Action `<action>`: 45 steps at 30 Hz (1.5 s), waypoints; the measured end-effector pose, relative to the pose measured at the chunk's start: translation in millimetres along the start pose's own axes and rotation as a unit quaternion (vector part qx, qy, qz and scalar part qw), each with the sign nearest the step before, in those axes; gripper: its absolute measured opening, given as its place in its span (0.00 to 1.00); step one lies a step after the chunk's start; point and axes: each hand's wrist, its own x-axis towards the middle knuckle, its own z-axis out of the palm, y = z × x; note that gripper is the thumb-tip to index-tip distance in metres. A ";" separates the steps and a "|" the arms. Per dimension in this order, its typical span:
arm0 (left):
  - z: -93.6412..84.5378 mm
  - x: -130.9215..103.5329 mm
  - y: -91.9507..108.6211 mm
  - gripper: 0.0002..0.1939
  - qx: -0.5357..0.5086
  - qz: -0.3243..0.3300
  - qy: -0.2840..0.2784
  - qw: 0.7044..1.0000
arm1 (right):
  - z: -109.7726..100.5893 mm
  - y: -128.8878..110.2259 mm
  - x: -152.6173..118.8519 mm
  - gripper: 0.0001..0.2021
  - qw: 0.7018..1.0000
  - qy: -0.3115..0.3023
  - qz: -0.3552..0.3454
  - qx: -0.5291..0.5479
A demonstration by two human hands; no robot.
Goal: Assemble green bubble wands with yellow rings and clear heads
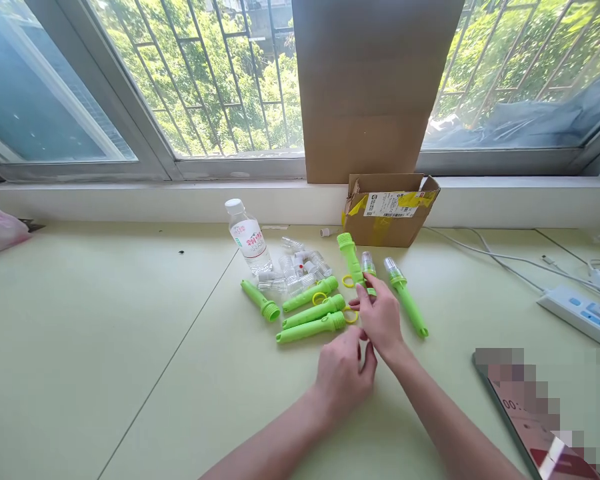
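My right hand (pixel 380 310) is closed round the lower part of a green tube (pixel 349 253), its threaded end pointing up and away. Just below it, my left hand (pixel 346 367) has its fingers curled near the tube's lower end; what they hold, if anything, is hidden. Several green tubes (pixel 313 328) lie to the left, with yellow rings (pixel 351 315) beside them. Two green tubes with clear caps are at the right, one (pixel 409 303) in full view and one (pixel 368 263) partly behind my right hand. Clear plastic caps (pixel 300 283) lie in a pile behind the tubes.
A water bottle (pixel 250 237) stands behind the pile at the left. An open cardboard box (pixel 390 212) sits by the window wall. White cables and a power strip (pixel 583 313) are at the right, with a phone (pixel 525 413) at the lower right. A pink bag (pixel 0 228) lies far left.
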 end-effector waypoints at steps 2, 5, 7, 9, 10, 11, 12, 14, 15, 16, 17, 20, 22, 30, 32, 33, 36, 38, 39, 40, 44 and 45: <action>-3.7 1.9 0.1 0.07 -0.101 -0.064 0.056 0.991 | -1.8 4.1 -17.5 0.19 0.995 0.037 0.003 0.087; -9.5 6.9 0.6 0.12 -0.245 -0.124 0.120 0.954 | -5.8 8.4 -42.6 0.18 0.992 0.019 -0.027 0.122; -12.7 10.5 0.1 0.13 -0.304 -0.144 0.151 0.930 | -10.5 9.6 -55.3 0.15 0.989 -0.054 -0.092 0.099; -15.4 13.4 -1.7 0.11 -0.309 -0.166 0.183 0.918 | -15.9 10.8 -63.2 0.15 0.976 -0.139 -0.153 0.068; -16.6 14.5 -2.9 0.11 -0.298 -0.175 0.200 0.917 | -18.1 11.9 -65.4 0.14 0.970 -0.163 -0.171 0.051; -17.9 15.2 -4.2 0.10 -0.285 -0.181 0.214 0.916 | -19.7 13.3 -66.6 0.14 0.968 -0.169 -0.182 0.028; -19.2 15.6 -5.2 0.10 -0.277 -0.184 0.224 0.916 | -20.5 14.9 -66.8 0.15 0.969 -0.159 -0.188 -0.005; -21.8 15.7 -6.3 0.10 -0.282 -0.181 0.222 0.916 | -19.6 18.2 -65.4 0.15 0.968 -0.119 -0.194 -0.104; -23.1 15.5 -6.2 0.11 -0.292 -0.180 0.212 0.915 | -18.1 19.3 -64.1 0.15 0.961 -0.102 -0.196 -0.164; -24.3 15.4 -5.8 0.13 -0.301 -0.178 0.200 0.915 | -16.2 19.8 -62.7 0.16 0.949 -0.093 -0.198 -0.226; -25.4 15.4 -5.2 0.16 -0.308 -0.177 0.185 0.916 | -14.2 19.6 -61.2 0.16 0.935 -0.089 -0.195 -0.282; -27.5 16.4 -3.6 0.22 -0.315 -0.169 0.139 0.924 | -9.0 16.4 -57.9 0.15 0.899 -0.092 -0.167 -0.395; -27.8 17.4 -3.5 0.23 -0.311 -0.165 0.120 0.928 | -7.4 14.1 -56.9 0.11 0.891 -0.095 -0.145 -0.419; -18.3 11.8 -2.2 0.23 -0.290 -0.124 0.107 0.943 | -15.6 19.2 -56.4 0.11 0.972 -0.073 -0.073 -0.211; -15.3 9.3 -1.8 0.22 -0.285 -0.115 0.093 0.947 | -18.1 21.7 -55.1 0.12 0.994 -0.056 -0.033 -0.086; -14.1 8.4 -1.9 0.22 -0.281 -0.113 0.086 0.949 | -18.9 22.5 -54.3 0.13 0.998 -0.051 -0.005 -0.026; -11.6 7.0 -3.2 0.22 -0.267 -0.103 0.075 0.955 | -19.9 21.8 -52.0 0.16 0.987 -0.039 0.084 0.134; -10.6 6.7 -4.4 0.21 -0.258 -0.095 0.070 0.959 | -19.8 19.6 -50.9 0.17 0.967 -0.030 0.118 0.223; -10.2 6.7 -5.0 0.21 -0.255 -0.091 0.066 0.960 | -19.7 18.4 -50.5 0.17 0.957 -0.026 0.129 0.257; -9.8 6.6 -5.5 0.21 -0.254 -0.089 0.060 0.961 | -19.8 17.6 -50.2 0.16 0.948 -0.023 0.141 0.283; -9.0 6.4 -6.4 0.22 -0.258 -0.091 0.035 0.961 | -20.3 18.5 -49.4 0.17 0.917 -0.024 0.185 0.353; -9.1 6.4 -6.4 0.22 -0.260 -0.090 0.030 0.961 | -20.3 19.5 -49.4 0.17 0.909 -0.028 0.191 0.369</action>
